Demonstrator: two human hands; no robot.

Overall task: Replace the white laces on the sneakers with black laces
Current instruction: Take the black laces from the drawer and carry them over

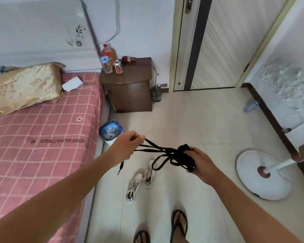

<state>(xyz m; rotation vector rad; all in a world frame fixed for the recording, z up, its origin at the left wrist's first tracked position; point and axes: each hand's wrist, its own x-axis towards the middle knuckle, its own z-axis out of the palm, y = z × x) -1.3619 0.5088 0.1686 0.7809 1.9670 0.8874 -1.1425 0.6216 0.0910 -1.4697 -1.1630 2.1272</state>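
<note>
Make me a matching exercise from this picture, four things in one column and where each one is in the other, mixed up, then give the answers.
Things:
1. black laces
2. sneakers
3. drink can
4. gold pillow

Places:
A. on the brown nightstand
B. on the pink checked bed
C. on the tiled floor, white laces in
D. held between the left hand and the right hand

Pairs: 1-D, 2-C, 3-A, 4-B

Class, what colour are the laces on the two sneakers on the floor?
White, on both sneakers, seen in the head view; the black laces are in the hands.
</note>
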